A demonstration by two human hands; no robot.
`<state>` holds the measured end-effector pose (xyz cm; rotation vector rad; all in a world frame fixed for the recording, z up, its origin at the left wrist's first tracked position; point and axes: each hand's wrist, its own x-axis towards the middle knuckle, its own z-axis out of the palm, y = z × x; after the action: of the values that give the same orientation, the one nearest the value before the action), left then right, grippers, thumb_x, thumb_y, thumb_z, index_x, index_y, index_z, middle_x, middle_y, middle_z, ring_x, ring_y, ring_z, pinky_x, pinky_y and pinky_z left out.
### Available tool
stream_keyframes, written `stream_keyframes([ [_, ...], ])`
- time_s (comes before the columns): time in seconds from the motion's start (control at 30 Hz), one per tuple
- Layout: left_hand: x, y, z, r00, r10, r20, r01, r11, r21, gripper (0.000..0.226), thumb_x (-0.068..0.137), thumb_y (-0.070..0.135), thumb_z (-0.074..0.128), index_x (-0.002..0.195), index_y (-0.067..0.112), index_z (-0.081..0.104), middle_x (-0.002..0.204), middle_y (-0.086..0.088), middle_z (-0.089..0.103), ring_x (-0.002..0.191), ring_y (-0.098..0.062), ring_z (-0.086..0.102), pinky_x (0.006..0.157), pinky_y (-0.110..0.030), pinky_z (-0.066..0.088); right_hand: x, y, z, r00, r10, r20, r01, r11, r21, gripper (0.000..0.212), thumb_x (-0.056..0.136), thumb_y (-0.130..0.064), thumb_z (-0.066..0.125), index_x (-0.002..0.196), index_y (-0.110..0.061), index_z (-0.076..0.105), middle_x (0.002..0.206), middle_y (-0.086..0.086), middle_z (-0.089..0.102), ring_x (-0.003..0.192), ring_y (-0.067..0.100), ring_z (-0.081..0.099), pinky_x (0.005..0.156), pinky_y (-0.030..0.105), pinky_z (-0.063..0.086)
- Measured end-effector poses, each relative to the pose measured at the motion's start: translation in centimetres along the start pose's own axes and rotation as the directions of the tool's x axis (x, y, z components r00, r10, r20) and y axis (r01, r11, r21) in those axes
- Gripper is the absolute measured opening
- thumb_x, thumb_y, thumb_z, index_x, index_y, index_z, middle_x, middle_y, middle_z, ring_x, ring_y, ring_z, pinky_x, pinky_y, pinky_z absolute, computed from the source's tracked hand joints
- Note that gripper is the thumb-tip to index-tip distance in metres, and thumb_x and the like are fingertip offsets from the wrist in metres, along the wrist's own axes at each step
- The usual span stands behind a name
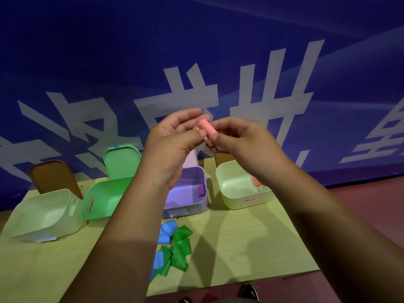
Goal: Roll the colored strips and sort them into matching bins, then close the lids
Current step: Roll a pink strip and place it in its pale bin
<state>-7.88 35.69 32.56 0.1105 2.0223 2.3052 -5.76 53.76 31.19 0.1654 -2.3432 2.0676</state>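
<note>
A pink strip (207,128), rolled into a short tube, is raised above the bins and pinched between both hands. My left hand (172,145) grips its left side and my right hand (238,143) its right side. Below stand four open bins: a pale one (43,213) at far left, a green bin (102,197), a purple bin (192,204) with a purple roll (201,190) inside, and a cream bin (236,193) with a pink roll (256,181) inside. Loose green strips (181,248) and blue strips (167,229) lie on the table, partly hidden by my left forearm.
The wooden table (240,248) ends just beyond the cream bin on the right and near my feet in front. A brown lid (52,176) and a green lid (122,160) stand upright behind their bins. A blue wall with white characters rises behind.
</note>
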Motion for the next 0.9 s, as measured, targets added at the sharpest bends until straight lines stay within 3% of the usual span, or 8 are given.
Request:
stream_keyframes([
  [0.2, -0.1, -0.9, 0.7, 0.995, -0.1, -0.027, 0.094, 0.982, -0.164, 0.028, 0.096, -0.004, 0.072, 0.124, 0.001, 0.073, 0.118, -0.019, 0.079, 0.116, -0.029, 0.077, 0.101, -0.033, 0.06, -0.7, -0.3, -0.2, 0.999, -0.002, -0.054, 0.002, 1.0, 0.003, 0.02, 0.1, -0.022, 0.074, 0.119, -0.02, 0.073, 0.106, 0.002, 0.077, 0.092, 0.013, 0.079, 0.079, 0.023, 0.063],
  [0.37, -0.3, -1.3, 1.4, 0.994, -0.108, -0.012, 0.105, 0.981, -0.162, 0.021, 0.096, -0.004, 0.072, 0.115, 0.003, 0.076, 0.114, -0.017, 0.081, 0.114, -0.027, 0.077, 0.1, -0.032, 0.06, -1.1, 0.2, -0.3, 0.995, 0.015, -0.1, -0.015, 1.0, 0.001, 0.022, 0.097, -0.023, 0.078, 0.118, -0.021, 0.071, 0.106, 0.0, 0.076, 0.092, 0.013, 0.079, 0.082, 0.028, 0.065],
  [0.5, -0.5, -1.2, 1.9, 0.996, -0.086, -0.038, 0.083, 0.992, -0.09, 0.018, 0.096, -0.003, 0.074, 0.11, 0.007, 0.078, 0.113, -0.015, 0.081, 0.108, -0.027, 0.079, 0.093, -0.03, 0.063, -1.0, 0.8, -0.5, 0.991, 0.035, -0.126, -0.035, 0.999, -0.001, 0.025, 0.095, -0.022, 0.08, 0.117, -0.023, 0.069, 0.105, -0.001, 0.076, 0.092, 0.014, 0.079, 0.087, 0.036, 0.067],
  [0.73, 0.7, -2.9, 2.5, 0.996, -0.079, -0.039, 0.085, 0.982, 0.17, 0.021, 0.093, 0.014, 0.083, 0.113, 0.02, 0.083, 0.105, -0.005, 0.083, 0.1, -0.025, 0.081, 0.093, -0.039, 0.065, -0.4, 2.9, -1.2, 0.984, 0.078, -0.163, -0.087, 0.995, -0.049, 0.028, 0.09, -0.022, 0.085, 0.111, -0.024, 0.067, 0.101, -0.001, 0.077, 0.093, 0.018, 0.078, 0.089, 0.044, 0.066],
  [0.9, 1.9, -5.5, 4.0, 0.994, -0.096, -0.047, 0.105, 0.958, 0.266, 0.021, 0.091, 0.013, 0.085, 0.111, 0.02, 0.084, 0.097, -0.005, 0.083, 0.088, -0.02, 0.08, 0.08, -0.031, 0.065, -0.3, 6.3, -1.7, 0.975, 0.084, -0.204, -0.106, 0.99, -0.097, 0.028, 0.089, -0.022, 0.086, 0.107, -0.022, 0.065, 0.099, -0.002, 0.076, 0.089, 0.012, 0.076, 0.084, 0.032, 0.065],
])
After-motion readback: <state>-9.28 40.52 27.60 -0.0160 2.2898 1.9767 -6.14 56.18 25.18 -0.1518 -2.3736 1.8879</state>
